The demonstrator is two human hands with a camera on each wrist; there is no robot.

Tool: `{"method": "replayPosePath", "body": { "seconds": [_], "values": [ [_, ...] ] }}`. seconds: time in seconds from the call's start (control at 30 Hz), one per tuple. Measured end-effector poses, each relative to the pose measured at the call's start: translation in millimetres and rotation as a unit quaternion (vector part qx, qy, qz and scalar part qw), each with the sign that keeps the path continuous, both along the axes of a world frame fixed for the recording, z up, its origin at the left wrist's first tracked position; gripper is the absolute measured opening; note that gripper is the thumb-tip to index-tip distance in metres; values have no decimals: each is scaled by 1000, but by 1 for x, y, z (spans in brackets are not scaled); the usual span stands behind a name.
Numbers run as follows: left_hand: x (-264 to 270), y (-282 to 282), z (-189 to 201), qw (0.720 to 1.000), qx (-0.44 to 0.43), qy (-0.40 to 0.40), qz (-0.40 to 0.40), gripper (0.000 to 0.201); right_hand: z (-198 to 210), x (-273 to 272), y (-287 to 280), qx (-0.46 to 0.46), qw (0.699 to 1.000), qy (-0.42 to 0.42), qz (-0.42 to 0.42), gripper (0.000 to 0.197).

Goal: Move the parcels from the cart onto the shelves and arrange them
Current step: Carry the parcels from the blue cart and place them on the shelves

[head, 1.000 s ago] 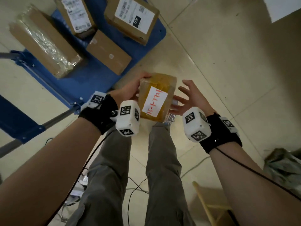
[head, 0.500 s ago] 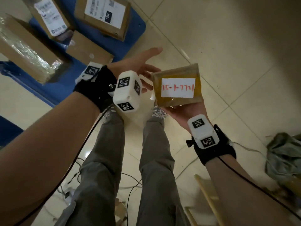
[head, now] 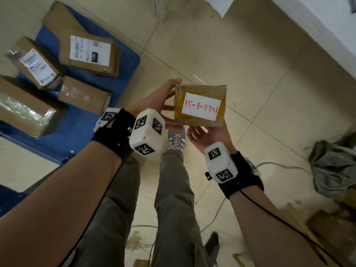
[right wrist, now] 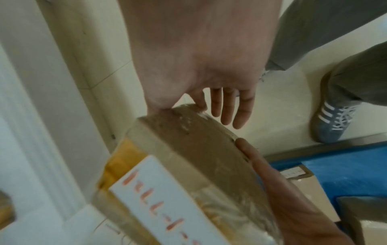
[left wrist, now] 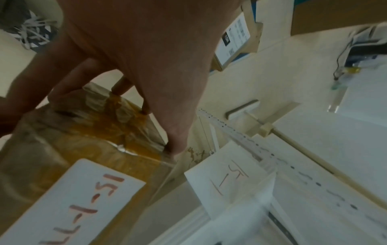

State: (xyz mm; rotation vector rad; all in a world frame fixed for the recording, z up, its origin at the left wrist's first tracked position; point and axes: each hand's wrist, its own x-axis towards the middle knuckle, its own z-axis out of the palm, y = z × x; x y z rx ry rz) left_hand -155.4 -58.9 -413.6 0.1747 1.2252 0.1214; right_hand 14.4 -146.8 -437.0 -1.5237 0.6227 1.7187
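Note:
A small tape-wrapped brown parcel [head: 200, 106] with a white label reading 15-1-7721 in red is held in the air above the tiled floor, label up. My right hand [head: 204, 135] lies palm up under its near edge, with fingers [right wrist: 230, 106] straight beneath the parcel [right wrist: 188, 165]. My left hand [head: 163, 106] touches its left side. The thumb reaches the far corner and the fingertips [left wrist: 144, 111] press on the side face of the parcel [left wrist: 73, 157].
The blue cart [head: 86, 132] stands at the left with several cardboard parcels [head: 90, 53] on it. A white shelf [head: 317, 26] runs along the upper right, with a paper tag [left wrist: 226, 179] hanging from it. A grey bundle [head: 331, 170] and cables lie on the floor at the right.
The parcel passed from my left hand onto my right palm and turned label up. My left hand let go, then came back to touch its left side.

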Motion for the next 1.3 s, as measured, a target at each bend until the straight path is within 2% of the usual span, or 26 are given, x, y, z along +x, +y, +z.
{"method": "replayPosePath", "body": {
  "seconds": [0.17, 0.23, 0.37, 0.6, 0.67, 0.73, 0.8, 0.9, 1.0, 1.07, 1.17, 1.2, 1.3],
  "values": [
    [35, 15, 21, 999, 18, 36, -14, 48, 29, 38, 17, 13, 999, -35, 12, 33],
    [52, 25, 28, 998, 51, 36, -29, 49, 42, 55, 27, 17, 999, -46, 20, 33],
    [92, 45, 50, 991, 100, 68, -61, 37, 68, 88, 38, 54, 996, -49, 42, 53],
    [178, 73, 90, 957, 224, 31, -184, 19, 107, 164, 41, 88, 993, -75, 38, 81],
    [196, 77, 93, 945, 256, 4, -202, 29, 114, 182, 41, 92, 992, -75, 31, 84],
    [218, 83, 91, 937, 275, -18, -214, 50, 120, 203, 41, 101, 992, -77, 10, 80],
    [229, 85, 91, 938, 276, -30, -206, 59, 122, 212, 39, 114, 990, -82, -13, 74],
    [265, 92, 101, 926, 311, -37, -211, 56, 120, 237, 35, 149, 980, -111, -77, 64],
    [301, 119, 104, 906, 382, 7, -184, 45, 115, 263, 34, 163, 965, -126, -160, 49],
    [325, 144, 104, 862, 466, 40, -194, 44, 113, 279, 36, 155, 958, -136, -197, 46],
    [358, 180, 96, 752, 590, 89, -281, 53, 108, 297, 43, 146, 956, -152, -206, 45],
    [369, 190, 95, 701, 622, 104, -333, 54, 106, 302, 47, 146, 955, -153, -207, 45],
    [396, 213, 86, 508, 676, 170, -505, 59, 101, 311, 62, 147, 955, -162, -202, 45]
  ]
}}
